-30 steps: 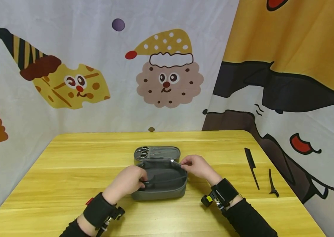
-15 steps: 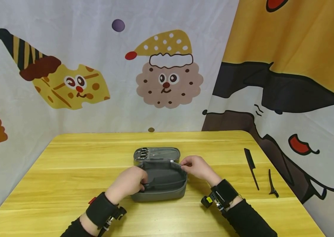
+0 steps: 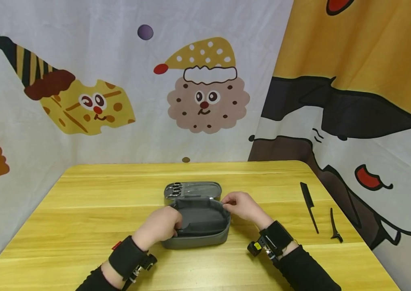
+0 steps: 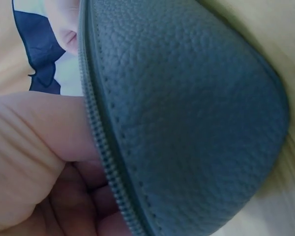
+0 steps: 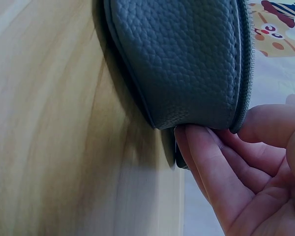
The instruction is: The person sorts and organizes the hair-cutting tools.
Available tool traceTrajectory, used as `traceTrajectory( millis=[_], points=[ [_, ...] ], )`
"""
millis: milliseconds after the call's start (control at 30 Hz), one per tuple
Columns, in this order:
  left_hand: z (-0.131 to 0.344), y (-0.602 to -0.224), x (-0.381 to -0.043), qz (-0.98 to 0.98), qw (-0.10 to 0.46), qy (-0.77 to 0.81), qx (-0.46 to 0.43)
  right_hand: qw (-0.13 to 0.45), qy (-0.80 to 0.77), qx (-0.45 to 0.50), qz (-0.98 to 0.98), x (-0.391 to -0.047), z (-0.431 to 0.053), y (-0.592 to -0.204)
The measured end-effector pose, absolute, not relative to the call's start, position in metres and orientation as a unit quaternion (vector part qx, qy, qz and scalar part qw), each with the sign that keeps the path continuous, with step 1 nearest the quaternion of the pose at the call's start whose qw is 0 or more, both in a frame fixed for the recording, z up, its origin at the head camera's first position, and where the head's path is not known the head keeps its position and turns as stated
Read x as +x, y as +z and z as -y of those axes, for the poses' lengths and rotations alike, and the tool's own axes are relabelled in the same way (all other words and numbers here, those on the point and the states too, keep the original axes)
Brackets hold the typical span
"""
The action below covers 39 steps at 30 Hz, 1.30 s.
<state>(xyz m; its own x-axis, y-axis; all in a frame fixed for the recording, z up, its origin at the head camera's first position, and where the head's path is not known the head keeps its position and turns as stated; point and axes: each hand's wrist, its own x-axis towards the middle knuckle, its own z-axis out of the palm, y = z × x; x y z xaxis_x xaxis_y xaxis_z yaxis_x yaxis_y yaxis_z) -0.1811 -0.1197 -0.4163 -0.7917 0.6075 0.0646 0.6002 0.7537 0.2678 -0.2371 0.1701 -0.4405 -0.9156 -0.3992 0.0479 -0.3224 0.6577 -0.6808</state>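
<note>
The soft grey case [image 3: 198, 241], unzipped midway between the left and right edges of the table [image 3: 81, 226] with its lid [image 3: 205, 189] toward the far edge, could skid or buckle if the left hand [image 3: 159, 226] pushes harder inside than the pinch of the right hand [image 3: 243, 205] can resist. The right hand is nearly closed, thumb and fingers nipping the case's right end; the left reaches over the rim, but the wall hides its fingertips, so I cannot tell whether they hold anything.
</note>
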Motion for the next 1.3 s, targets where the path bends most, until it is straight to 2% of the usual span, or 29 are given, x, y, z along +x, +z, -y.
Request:
traceTrajectory(
  millis=[667, 1000, 1300],
  points=[
    [0.1168, -0.4263, -0.1840, -0.936, 0.019, 0.140, 0.322, 0.050, -0.363, -0.198, -0.909, -0.2350, -0.1692, -0.4395],
    [0.1114, -0.4207, -0.1856, -0.949, 0.012, 0.092, 0.301, 0.053, -0.371, -0.196, -0.906, -0.2352, -0.1692, -0.4411],
    [0.1096, -0.4202, -0.1869, -0.942, 0.011, 0.093, 0.322, 0.052, -0.367, -0.196, -0.908, -0.2345, -0.1698, -0.4420]
  ],
)
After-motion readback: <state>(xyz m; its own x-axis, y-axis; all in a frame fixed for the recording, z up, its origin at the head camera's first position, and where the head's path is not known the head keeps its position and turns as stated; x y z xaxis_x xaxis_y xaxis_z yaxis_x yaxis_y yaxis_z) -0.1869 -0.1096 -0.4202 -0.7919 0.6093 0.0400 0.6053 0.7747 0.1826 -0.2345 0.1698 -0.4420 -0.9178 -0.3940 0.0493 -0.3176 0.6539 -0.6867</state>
